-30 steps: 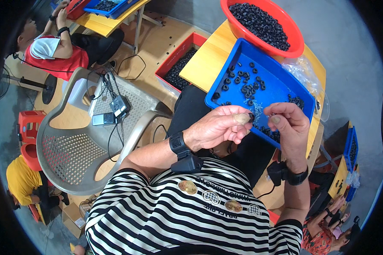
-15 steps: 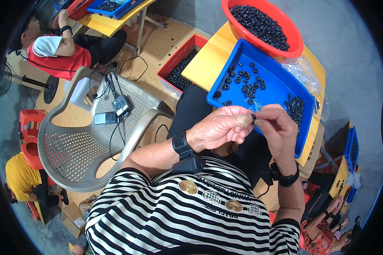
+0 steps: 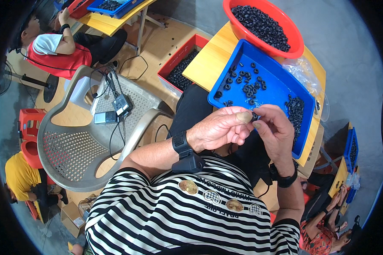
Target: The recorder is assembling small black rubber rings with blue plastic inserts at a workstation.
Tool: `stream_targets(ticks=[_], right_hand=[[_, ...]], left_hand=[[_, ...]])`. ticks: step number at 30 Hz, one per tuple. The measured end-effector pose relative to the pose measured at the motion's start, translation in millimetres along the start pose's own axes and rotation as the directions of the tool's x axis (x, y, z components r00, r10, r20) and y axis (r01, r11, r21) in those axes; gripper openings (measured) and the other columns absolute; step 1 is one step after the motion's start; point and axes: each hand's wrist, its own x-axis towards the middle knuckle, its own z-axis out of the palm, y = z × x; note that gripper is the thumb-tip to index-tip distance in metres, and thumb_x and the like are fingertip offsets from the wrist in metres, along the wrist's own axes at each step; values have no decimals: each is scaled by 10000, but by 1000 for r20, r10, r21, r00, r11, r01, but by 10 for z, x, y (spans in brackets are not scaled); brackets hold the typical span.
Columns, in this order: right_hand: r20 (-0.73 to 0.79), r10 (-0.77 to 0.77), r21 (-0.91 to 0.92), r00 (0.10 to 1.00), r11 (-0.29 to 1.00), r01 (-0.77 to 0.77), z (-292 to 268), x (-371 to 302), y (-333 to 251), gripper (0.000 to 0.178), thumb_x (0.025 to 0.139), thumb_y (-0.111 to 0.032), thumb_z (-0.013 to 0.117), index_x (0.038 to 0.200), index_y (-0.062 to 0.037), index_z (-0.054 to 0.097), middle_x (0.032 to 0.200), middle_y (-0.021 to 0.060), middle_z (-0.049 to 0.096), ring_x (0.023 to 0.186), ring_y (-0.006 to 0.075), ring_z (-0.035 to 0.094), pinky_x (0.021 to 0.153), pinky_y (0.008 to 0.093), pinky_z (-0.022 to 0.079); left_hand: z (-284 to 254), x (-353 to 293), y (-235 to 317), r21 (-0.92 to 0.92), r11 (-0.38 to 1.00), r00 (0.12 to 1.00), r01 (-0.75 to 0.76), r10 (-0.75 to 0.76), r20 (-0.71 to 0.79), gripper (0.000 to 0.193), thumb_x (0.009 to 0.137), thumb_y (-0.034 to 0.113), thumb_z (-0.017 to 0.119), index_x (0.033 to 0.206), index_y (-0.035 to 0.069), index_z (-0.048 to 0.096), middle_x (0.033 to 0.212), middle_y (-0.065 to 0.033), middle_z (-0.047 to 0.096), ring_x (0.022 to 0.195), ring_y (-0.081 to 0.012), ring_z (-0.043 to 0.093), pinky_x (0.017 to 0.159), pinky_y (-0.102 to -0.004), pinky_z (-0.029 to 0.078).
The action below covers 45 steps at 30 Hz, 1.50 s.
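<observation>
Fingers [image 3: 242, 119] of the left hand [image 3: 219, 129] pinch narrow, thumb tip pressed against a small black ring [image 3: 254, 116] held between both hands. Right hand [image 3: 276, 131] meets it from the other side, its fingertips closed on the same ring, thumb and forefinger curled in. Both hands raised in front of the striped shirt [image 3: 187, 216], just over the near edge of a blue tray [image 3: 281, 91]. Tray sits on a yellow tabletop [image 3: 208, 63]; loose black rings [image 3: 244, 83] scattered over its left half, a denser heap [image 3: 295, 111] toward its right side. Red basin [image 3: 264, 23] full of the same black rings stands behind the tray, touching its far edge. Crumpled clear plastic bag [image 3: 304, 72] lies to the right of the basin. Black band and device on the left wrist [image 3: 185, 151]; black band on the right wrist too. Red crate [image 3: 181, 68] holding more black pieces on the floor left of the tabletop. Grey plastic chair [image 3: 89, 140] further left, with cables and small devices [image 3: 112, 110] on its seat. Another person in a red and white top [image 3: 59, 53] sits beyond the chair, at a second yellow tabletop with a blue tray.
</observation>
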Motion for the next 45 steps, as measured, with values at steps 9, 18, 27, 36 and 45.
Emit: stream_targets(ticks=[9,18,27,36,45], right_hand=[[2,-75,-190,997,979,74,-4,-9,11,236,719,6,712,935,-31,624,988,76,596,658,103,558,559,226,468],[83,144,59,986,987,-149,-28,-116,175,184,751,-15,691,923,-26,625,921,71,609,734,128,591,638,236,479],[87,143,36,986,989,-146,-60,-133,191,129,789,-38,649,915,-15,655,871,77,648,781,146,617,677,253,485],[106,86,-102,991,992,-75,-52,-64,138,119,745,-6,676,860,-23,651,807,56,634,638,124,580,551,246,447],[214,145,-462,966,886,-31,-389,598,300,89,760,-45,652,844,-17,639,745,114,625,673,229,618,615,305,482]], left_hand=[[-17,-84,35,337,936,984,-101,143,-103,267,896,104,580,1149,24,549,852,-42,601,746,-118,607,650,-241,536],[-64,-82,-27,514,846,967,-142,230,-110,251,852,16,607,1101,24,573,934,-67,633,782,-117,618,707,-247,526],[-34,-85,-16,557,815,958,-163,265,-108,271,832,-21,617,1099,2,581,943,-60,630,824,-104,615,746,-240,517],[-45,-108,-14,621,761,954,-188,292,-69,291,829,-5,636,1116,-1,589,926,-40,638,827,-65,597,738,-208,500],[-100,-144,97,606,773,948,-188,303,-93,278,810,-12,662,1076,11,585,877,22,589,810,-22,560,727,-163,474]])
